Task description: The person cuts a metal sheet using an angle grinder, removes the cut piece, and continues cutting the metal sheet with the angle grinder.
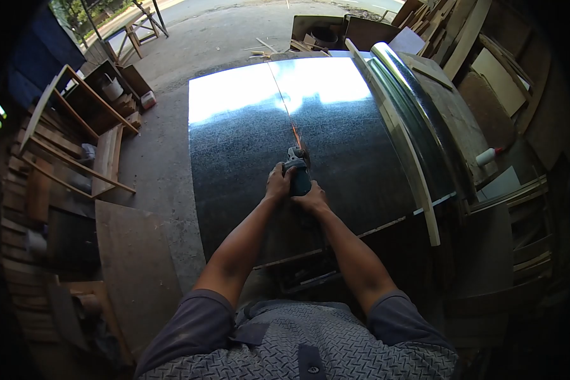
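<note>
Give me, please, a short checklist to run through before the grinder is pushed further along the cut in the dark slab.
1. Both hands on the tool: left hand and right hand both clasp the grinder. Ok.
2. Tool on the line: it sits on the thin cut line running up the slab. Ok.
3. Sparks: they fly forward, away from the body. Ok.
4. Path ahead on the slab: no loose items on it. Ok.
5. Gloves: hands bare. Not ok.
6. Slab support underneath: hidden. Cannot tell.

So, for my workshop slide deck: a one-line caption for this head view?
Both hands, left and right, grip an angle grinder throwing sparks along a dark polished stone slab.
</note>
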The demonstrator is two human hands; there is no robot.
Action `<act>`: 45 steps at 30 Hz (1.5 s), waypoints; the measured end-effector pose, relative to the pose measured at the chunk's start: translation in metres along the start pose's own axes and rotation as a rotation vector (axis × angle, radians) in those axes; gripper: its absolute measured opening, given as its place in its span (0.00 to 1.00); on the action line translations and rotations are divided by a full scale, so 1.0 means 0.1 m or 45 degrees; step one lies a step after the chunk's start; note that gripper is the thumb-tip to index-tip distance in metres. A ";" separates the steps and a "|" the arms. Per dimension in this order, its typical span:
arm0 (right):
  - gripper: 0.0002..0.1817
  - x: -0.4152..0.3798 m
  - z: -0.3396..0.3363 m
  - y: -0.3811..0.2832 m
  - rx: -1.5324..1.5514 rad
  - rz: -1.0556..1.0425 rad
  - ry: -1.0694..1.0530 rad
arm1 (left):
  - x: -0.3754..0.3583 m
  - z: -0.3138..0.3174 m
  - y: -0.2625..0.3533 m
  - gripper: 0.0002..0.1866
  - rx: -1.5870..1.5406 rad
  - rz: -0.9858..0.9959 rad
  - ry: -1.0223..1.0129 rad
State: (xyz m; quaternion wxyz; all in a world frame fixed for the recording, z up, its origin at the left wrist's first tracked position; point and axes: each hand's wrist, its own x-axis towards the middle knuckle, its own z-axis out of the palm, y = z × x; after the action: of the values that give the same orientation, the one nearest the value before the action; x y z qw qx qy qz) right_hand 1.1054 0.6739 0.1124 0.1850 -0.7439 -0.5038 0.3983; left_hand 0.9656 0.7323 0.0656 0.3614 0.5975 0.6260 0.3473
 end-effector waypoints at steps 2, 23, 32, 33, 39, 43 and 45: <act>0.45 -0.04 0.01 0.02 0.018 0.004 -0.002 | -0.03 -0.01 0.00 0.35 0.013 -0.004 -0.021; 0.50 -0.12 0.04 0.17 0.007 0.006 -0.046 | -0.22 0.06 -0.04 0.33 0.026 0.009 0.039; 0.46 -0.18 0.08 0.27 0.026 -0.002 0.001 | -0.41 0.00 0.11 0.34 0.012 0.001 0.000; 0.46 -0.21 0.10 0.28 0.013 -0.018 0.030 | -0.43 0.01 0.11 0.34 0.007 -0.023 -0.006; 0.47 -0.38 0.06 0.37 0.028 -0.010 -0.006 | -0.52 0.13 -0.05 0.35 0.042 0.022 0.042; 0.48 -0.49 0.02 0.40 0.038 0.001 -0.023 | -0.61 0.16 -0.06 0.35 0.015 0.061 0.034; 0.48 -0.52 0.03 0.42 0.016 -0.018 0.004 | -0.66 0.16 -0.03 0.35 0.034 0.068 0.074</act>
State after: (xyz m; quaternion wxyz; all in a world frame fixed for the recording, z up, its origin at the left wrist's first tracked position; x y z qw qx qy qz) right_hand 1.1194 0.6088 0.1029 0.1930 -0.7398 -0.5062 0.3991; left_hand 0.9794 0.6660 0.0582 0.3256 0.6082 0.6247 0.3658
